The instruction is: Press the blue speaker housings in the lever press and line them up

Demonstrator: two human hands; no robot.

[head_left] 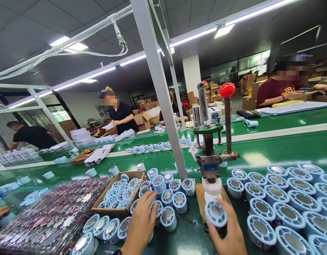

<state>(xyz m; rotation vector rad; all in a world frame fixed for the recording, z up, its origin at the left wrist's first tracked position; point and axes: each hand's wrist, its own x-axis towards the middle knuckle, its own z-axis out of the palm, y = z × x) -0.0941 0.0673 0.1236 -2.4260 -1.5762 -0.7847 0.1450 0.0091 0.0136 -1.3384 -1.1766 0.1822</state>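
In the head view my right hand (228,232) grips a light blue round housing (216,213) with a metal disc in its slotted face. It holds this part just in front of the white pressing head (212,186) of a hand press (211,164). The press has a red ball-topped lever (227,90). My left hand (140,221) reaches over a group of similar housings (167,216), thumb and fingers apart. One housing lies right beside its thumb; whether they touch I cannot tell. The left fingertips are partly hidden.
A cardboard box (119,210) of blue rings stands left of centre, beside a wide stack of metal pieces with red wires (57,212). Rows of housings (275,194) fill the right. A grey post (163,95) rises behind. Co-workers sit and stand beyond; another person's hand (0,213) shows far left.
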